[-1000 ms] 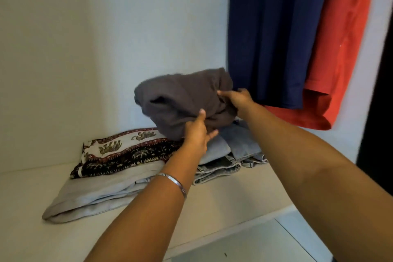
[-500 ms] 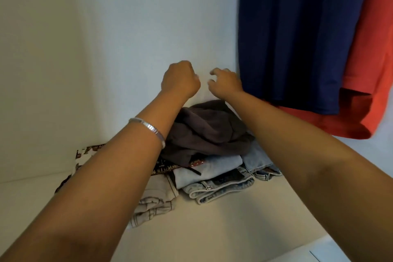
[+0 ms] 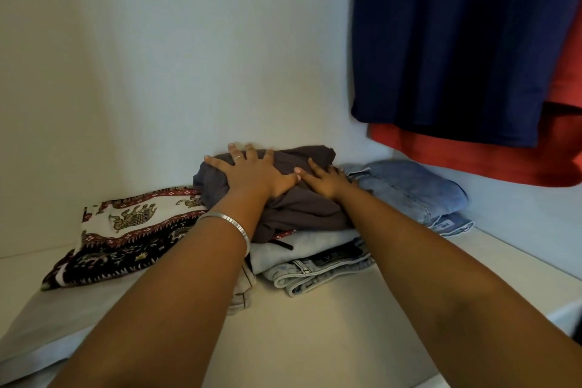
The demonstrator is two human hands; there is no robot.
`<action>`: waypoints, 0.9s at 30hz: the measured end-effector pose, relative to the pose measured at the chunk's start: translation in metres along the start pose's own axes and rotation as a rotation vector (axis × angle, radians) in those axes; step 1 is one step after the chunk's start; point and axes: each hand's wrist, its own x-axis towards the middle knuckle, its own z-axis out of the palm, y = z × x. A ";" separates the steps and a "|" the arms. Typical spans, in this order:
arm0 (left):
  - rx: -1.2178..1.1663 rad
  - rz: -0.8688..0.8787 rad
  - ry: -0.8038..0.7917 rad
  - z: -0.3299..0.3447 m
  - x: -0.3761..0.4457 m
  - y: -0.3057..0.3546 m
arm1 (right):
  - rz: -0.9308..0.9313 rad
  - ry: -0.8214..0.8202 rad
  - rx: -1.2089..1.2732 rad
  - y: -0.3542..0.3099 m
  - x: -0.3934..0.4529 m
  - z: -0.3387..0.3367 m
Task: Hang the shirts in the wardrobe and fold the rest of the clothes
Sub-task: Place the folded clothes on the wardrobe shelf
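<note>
We press our flat left hand [image 3: 252, 175] and right hand [image 3: 324, 181] on the folded grey cotton garment [image 3: 302, 208] topping the pile at the white wardrobe shelf's [image 3: 315, 334] back edge; navy shirt [image 3: 456, 41] and red shirt [image 3: 516, 161] hang, so little seems left.

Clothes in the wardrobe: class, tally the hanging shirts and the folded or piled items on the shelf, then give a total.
Hanging shirts: 2, navy shirt, red shirt
Shelf items: 5, grey garment, patterned cloth, blue jeans, pale jeans, beige garment
Total: 7
</note>
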 end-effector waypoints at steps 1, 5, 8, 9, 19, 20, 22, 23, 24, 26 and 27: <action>0.004 -0.001 0.002 -0.001 0.001 0.000 | -0.006 -0.004 -0.012 0.002 -0.002 -0.001; 0.048 -0.010 -0.010 -0.006 0.000 0.008 | -0.013 -0.011 -0.058 0.016 -0.019 -0.008; 0.101 -0.047 -0.043 -0.015 -0.009 0.026 | -0.041 0.018 -0.090 0.026 -0.038 -0.012; 0.117 -0.052 -0.060 -0.020 -0.014 0.036 | -0.048 0.050 -0.098 0.032 -0.047 -0.015; -0.286 0.527 0.242 -0.016 -0.112 0.192 | 0.164 0.661 -0.085 0.148 -0.226 -0.060; -0.328 0.598 0.281 -0.013 -0.132 0.210 | 0.218 0.682 -0.100 0.159 -0.254 -0.065; -0.382 0.760 0.322 -0.004 -0.183 0.247 | 0.339 0.736 -0.148 0.182 -0.321 -0.069; -0.396 0.829 0.330 0.002 -0.206 0.260 | 0.386 0.756 -0.174 0.190 -0.351 -0.068; -0.424 0.917 0.328 0.006 -0.242 0.279 | 0.457 0.779 -0.208 0.201 -0.395 -0.068; -0.450 1.039 0.293 0.015 -0.297 0.299 | 0.580 0.773 -0.249 0.210 -0.462 -0.062; -0.467 1.127 0.258 0.015 -0.340 0.310 | 0.675 0.780 -0.280 0.212 -0.513 -0.058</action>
